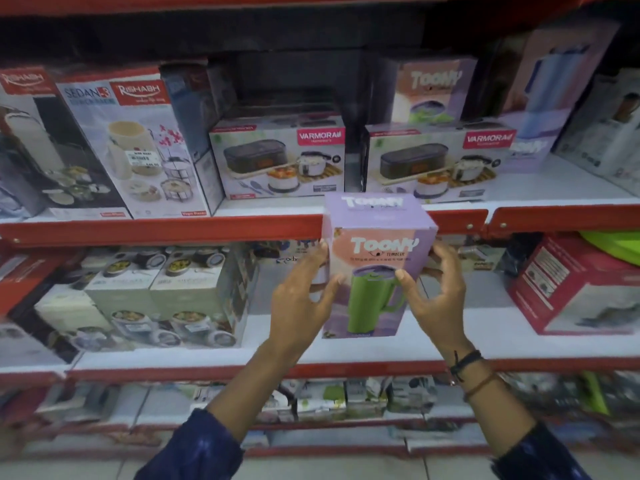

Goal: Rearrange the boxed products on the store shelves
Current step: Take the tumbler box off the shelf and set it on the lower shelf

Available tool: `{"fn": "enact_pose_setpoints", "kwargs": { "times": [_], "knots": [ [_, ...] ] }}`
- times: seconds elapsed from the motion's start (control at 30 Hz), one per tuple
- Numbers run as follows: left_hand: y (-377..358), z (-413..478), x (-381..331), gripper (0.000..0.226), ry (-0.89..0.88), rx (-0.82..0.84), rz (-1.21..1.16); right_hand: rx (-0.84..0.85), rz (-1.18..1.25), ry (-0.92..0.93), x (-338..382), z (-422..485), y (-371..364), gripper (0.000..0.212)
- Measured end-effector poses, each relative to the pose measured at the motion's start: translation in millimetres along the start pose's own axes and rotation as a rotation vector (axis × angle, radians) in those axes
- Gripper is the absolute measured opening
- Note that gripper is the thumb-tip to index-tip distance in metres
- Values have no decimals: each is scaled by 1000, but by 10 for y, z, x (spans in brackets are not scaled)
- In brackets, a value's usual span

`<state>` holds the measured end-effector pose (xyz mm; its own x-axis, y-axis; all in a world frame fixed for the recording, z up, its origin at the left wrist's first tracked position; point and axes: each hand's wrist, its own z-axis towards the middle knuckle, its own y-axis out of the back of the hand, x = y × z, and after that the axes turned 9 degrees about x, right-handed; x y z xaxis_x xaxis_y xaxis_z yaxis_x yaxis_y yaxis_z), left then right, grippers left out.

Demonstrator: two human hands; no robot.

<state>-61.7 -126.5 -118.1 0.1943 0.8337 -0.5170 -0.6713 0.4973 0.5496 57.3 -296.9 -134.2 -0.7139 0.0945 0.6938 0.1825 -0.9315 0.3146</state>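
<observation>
Currently both hands on the lilac cardboard Toony tumbler box with a green mug printed on its front (375, 268). My left hand (300, 303) presses its left side, thumb on the front; my right hand (437, 295) clamps the right side, so the grip is holding the box between both palms. Box is upright, in front of the red shelf edge (162, 230), below the two white Varmora lunch-box cartons (282, 157) on the upper shelf. Another Toony box (434, 90) stands behind them.
</observation>
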Motion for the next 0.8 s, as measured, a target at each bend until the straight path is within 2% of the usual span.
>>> {"fn": "enact_pose_setpoints", "kwargs": {
  "times": [0.23, 0.4, 0.57, 0.8],
  "knots": [
    [-517, -322, 285, 44, 107, 169, -22, 140, 67, -233, -470, -421, -7, 54],
    [-823, -391, 451, 41, 239, 243, -82, 181, 115, -346, -713, -495, -102, 54],
    [-1028, -381, 613, 38, 387, 260, -75, 225, 96, -380, -981, -474, -275, 47],
    [-1079, -425, 750, 41, 434, 334, -54, 263, -85, -372, -1149, -531, -320, 41]
  ]
}}
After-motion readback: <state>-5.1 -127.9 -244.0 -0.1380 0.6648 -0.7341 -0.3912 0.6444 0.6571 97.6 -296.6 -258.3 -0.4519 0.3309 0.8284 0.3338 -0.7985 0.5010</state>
